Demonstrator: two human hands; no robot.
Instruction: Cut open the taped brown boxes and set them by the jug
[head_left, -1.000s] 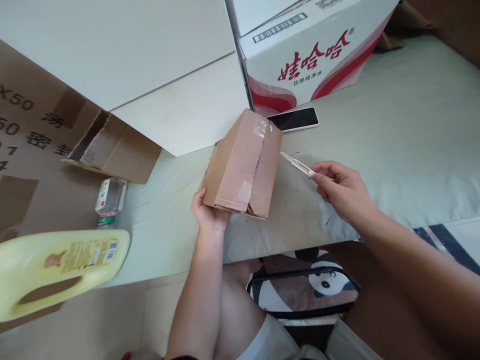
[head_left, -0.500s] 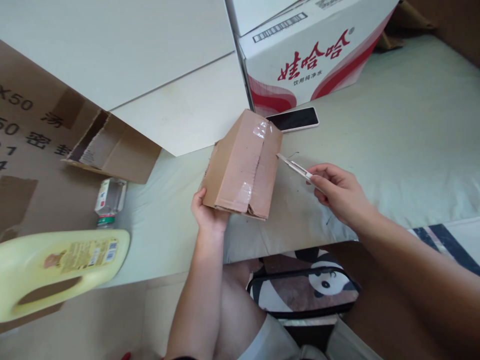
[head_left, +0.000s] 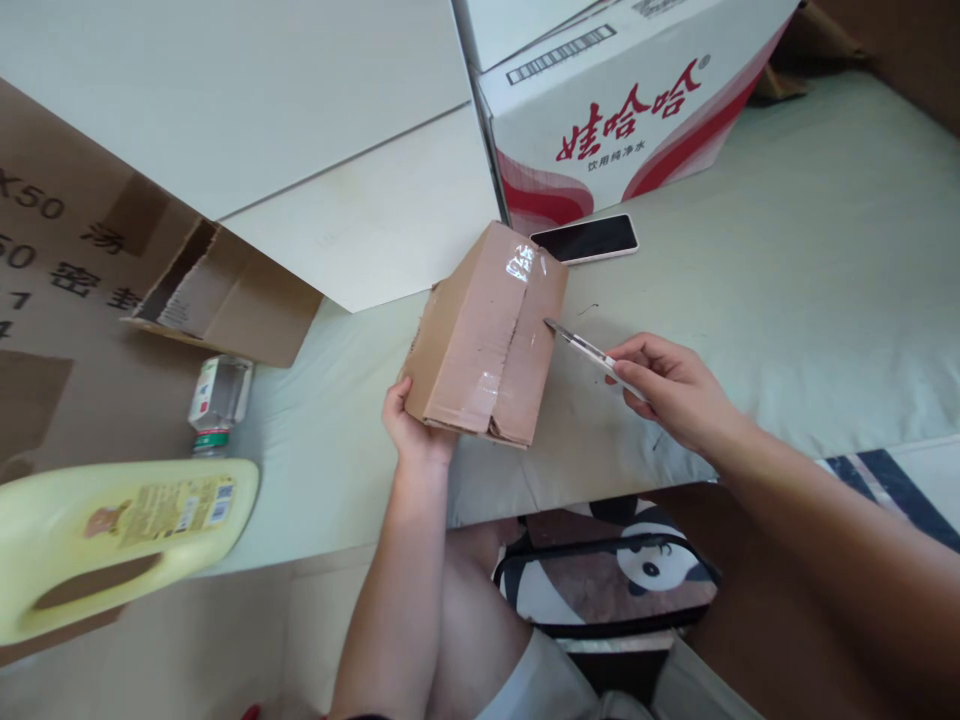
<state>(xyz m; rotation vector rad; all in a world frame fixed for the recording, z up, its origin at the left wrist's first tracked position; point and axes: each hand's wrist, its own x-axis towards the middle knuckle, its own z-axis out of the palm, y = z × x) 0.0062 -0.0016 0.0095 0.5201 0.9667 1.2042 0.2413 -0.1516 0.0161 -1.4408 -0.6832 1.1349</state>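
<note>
A small brown cardboard box [head_left: 480, 330] is tilted above the pale green cloth, with clear tape at both ends of its long seam. My left hand [head_left: 420, 425] grips its near left corner, thumb on the side and the other fingers hidden underneath. In my right hand [head_left: 664, 385] is a white utility knife [head_left: 592, 354], held closed between thumb and fingers. The knife's blade points left, its tip at the right-hand flap of the box; whether it touches the cardboard I cannot tell.
Behind the box lie a phone [head_left: 589, 240] and a white and red carton [head_left: 622, 130]. White drawers [head_left: 360, 220] rise at the back left. A small bottle [head_left: 221, 395], a yellow jug [head_left: 135, 520] and an open carton [head_left: 255, 310] are on the left. A panda-print bag [head_left: 607, 580] sits below.
The knife in my right hand has moved slightly left and down, its tip now over the box's right flap. The box's near end has tipped slightly lower in my left hand.
</note>
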